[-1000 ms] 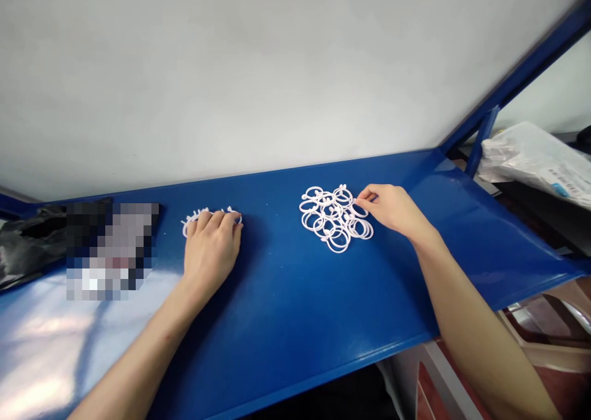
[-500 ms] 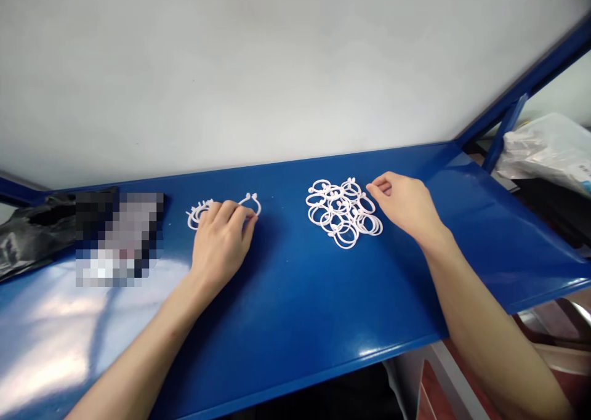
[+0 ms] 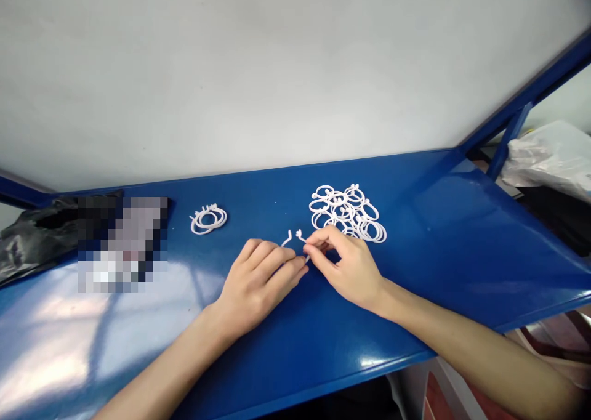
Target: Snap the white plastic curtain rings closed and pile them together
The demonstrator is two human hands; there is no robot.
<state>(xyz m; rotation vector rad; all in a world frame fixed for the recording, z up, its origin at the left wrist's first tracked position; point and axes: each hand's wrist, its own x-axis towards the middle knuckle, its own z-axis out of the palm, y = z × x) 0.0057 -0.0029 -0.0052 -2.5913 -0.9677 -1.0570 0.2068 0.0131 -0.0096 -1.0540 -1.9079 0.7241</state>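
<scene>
Between both hands is a white plastic ring [image 3: 287, 239], like a shower curtain ring, with a gap between its two knobbed ends. My left hand [image 3: 263, 278] is closed on its left and lower side, hiding much of the loop. Thumb and fingertips of my right hand [image 3: 348, 263] pinch the ring's right side, close to one end. Just behind the right hand lies a pile of similar white rings [image 3: 318, 205], partly covered by that hand. A smaller group of rings [image 3: 207, 220] lies overlapping to the left, with their ends pointing up.
All this rests on a blue shiny table [image 3: 277, 371] against a pale wall [image 3: 295, 69]. A black plastic bag [image 3: 37, 229] and a blurred-out flat object [image 3: 138, 235] lie at left. A blue frame bar [image 3: 512, 137] and a clear plastic bag [image 3: 549, 155] stand at right.
My left hand has moved right and nearer with a ring, away from the small group. My right hand has come left from beside the pile and now pinches that ring too.
</scene>
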